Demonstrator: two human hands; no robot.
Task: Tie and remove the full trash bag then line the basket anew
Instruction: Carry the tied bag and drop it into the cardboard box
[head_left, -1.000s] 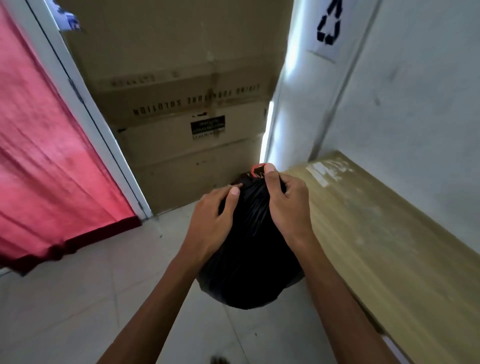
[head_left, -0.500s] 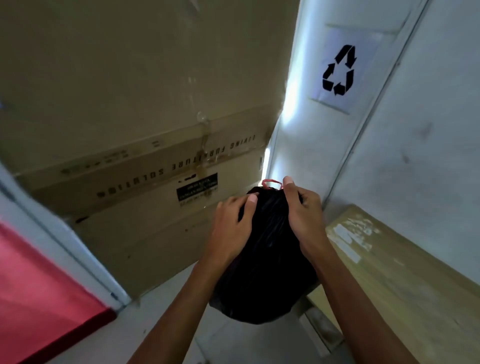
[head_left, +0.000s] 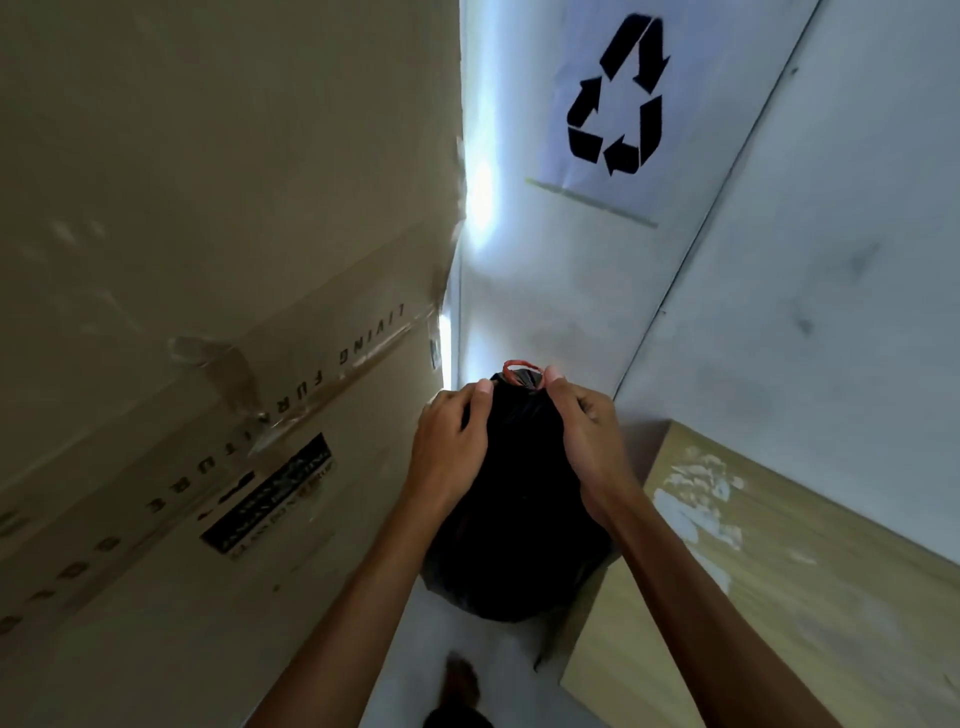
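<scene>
Cardboard boxes (head_left: 208, 312) filled the left of the view, much larger than a second before, when a red curtain and bare floor tiles lay to their left; both were gone from the frame. On the white wall (head_left: 831, 260) to the right, the recycling sign (head_left: 615, 96) had come fully into sight, where earlier only its lower edge showed. Below it, the wooden surface (head_left: 779, 597) had shrunk to the lower right corner. Judging from this, the person had walked toward the corner under the sign, probably the drop-off spot, so the removal step looked nearly finished and relining the basket remained.

Between the forearms the black trash bag (head_left: 519, 519) hung off the floor, carried as before. Its neck was cinched by a red tie (head_left: 521, 370). The left hand (head_left: 449, 447) clasped the bag's upper left side, and the right hand (head_left: 589, 441) gripped it just under the tie.
</scene>
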